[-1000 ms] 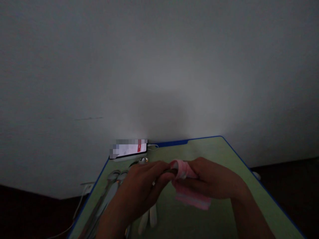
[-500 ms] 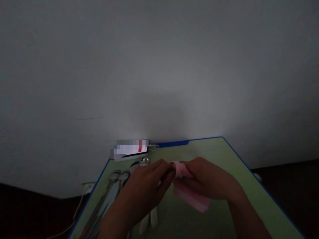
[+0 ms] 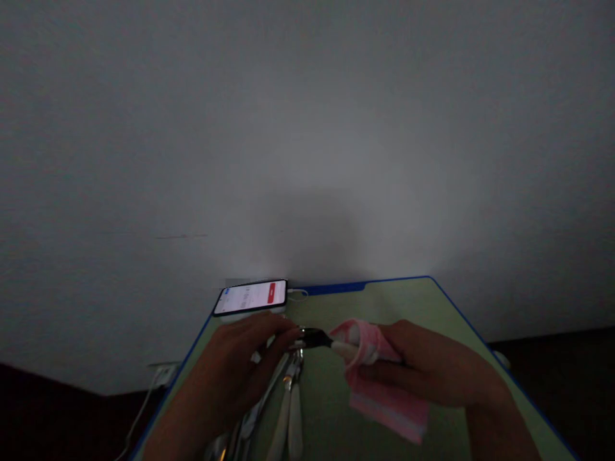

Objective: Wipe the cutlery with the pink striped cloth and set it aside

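Between my two hands is a white-handled piece of cutlery (image 3: 316, 337), lying roughly level above the table. My left hand (image 3: 240, 362) pinches its shiny metal end, so whether it is a spoon or a fork is hidden. A pink and white cloth (image 3: 384, 410) wraps around the pale handle, and my right hand (image 3: 427, 362) is closed on that cloth, with a flap hanging below. Under and beside my left hand lie more white-handled cutlery pieces (image 3: 288, 416) and some metal cutlery (image 3: 252, 416), partly covered by the hand.
A lit phone (image 3: 252, 298) rests at the table's far left corner, a white cable (image 3: 298, 293) plugged into it. The green table (image 3: 384, 301) has a blue edge and stands against a grey wall (image 3: 307, 141). A wall socket (image 3: 164, 374) with a cord is at left.
My hands have moved apart, left hand to the left and right hand with the cloth to the right. The cutlery's metal neck and pale handle now show between them.
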`<state>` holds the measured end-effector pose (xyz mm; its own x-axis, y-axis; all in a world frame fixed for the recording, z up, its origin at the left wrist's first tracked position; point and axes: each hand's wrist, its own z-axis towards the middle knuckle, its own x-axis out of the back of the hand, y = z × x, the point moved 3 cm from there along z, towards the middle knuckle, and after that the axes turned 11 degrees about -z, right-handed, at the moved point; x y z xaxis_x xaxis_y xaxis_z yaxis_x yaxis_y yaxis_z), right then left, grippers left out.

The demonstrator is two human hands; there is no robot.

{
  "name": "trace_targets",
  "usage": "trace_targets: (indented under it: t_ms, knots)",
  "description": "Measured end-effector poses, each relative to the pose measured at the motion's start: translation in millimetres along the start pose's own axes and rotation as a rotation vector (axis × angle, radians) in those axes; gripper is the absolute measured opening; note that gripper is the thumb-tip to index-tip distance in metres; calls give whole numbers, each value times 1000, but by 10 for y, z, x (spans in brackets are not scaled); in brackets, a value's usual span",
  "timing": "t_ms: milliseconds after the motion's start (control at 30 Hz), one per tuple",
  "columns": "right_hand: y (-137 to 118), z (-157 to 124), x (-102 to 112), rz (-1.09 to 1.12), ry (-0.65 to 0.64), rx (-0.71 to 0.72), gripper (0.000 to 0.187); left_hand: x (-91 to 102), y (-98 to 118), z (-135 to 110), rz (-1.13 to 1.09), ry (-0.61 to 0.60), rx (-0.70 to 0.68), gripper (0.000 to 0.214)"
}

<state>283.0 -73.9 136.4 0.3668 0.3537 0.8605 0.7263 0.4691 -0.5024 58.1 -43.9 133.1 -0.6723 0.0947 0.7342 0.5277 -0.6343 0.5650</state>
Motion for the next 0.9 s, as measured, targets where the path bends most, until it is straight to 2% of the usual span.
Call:
trace_targets:
  t_ms: [133,367,500,633,833,900]
  knots:
    - [0,-16,3,-18,-35,-18,25,-41,91,26,-49,34,-63,14]
    - [-12,8,-46,-35,-70,-9,19,-265,404,-2,-175,-277,-26,9]
    - [-36,19,-47,-35,-32,-15,20,-313,429,1,-140,-331,-7,10]
    - [-84,56,-57,-18,33,16,23,-327,398,30,-71,-299,-43,17]
    - [-59,-24,16,-16,24,-8,30,-217,279,31,7,-155,-125,27]
    - [-40,-90,62,-1,39,-18,30,-170,246,18,-1,-93,-139,24]
